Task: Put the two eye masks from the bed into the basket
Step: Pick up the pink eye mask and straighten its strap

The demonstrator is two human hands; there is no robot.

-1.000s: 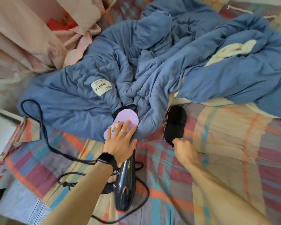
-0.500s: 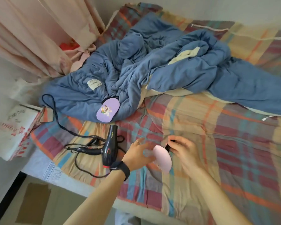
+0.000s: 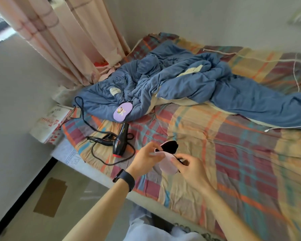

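Observation:
A pink eye mask with a black inner side (image 3: 167, 162) hangs folded above the near edge of the bed. My left hand (image 3: 147, 160) pinches its left end and my right hand (image 3: 191, 168) grips its right end and black strap. A purple eye mask with a cartoon print (image 3: 122, 112) lies on the edge of the blue quilt (image 3: 172, 84), far from both hands. No basket is in view.
A black hair dryer (image 3: 120, 141) with a tangled cord lies on the plaid sheet (image 3: 233, 153) between the purple mask and my hands. Pink curtains (image 3: 68, 40) hang at the back left. A printed box (image 3: 49, 124) sits beside the bed. Bare floor lies at lower left.
I have stepped back from the bed. My right hand lifted the pink-and-black mask off the sheet, my left hand left the purple mask and joined it, and the mask has turned, showing its black side.

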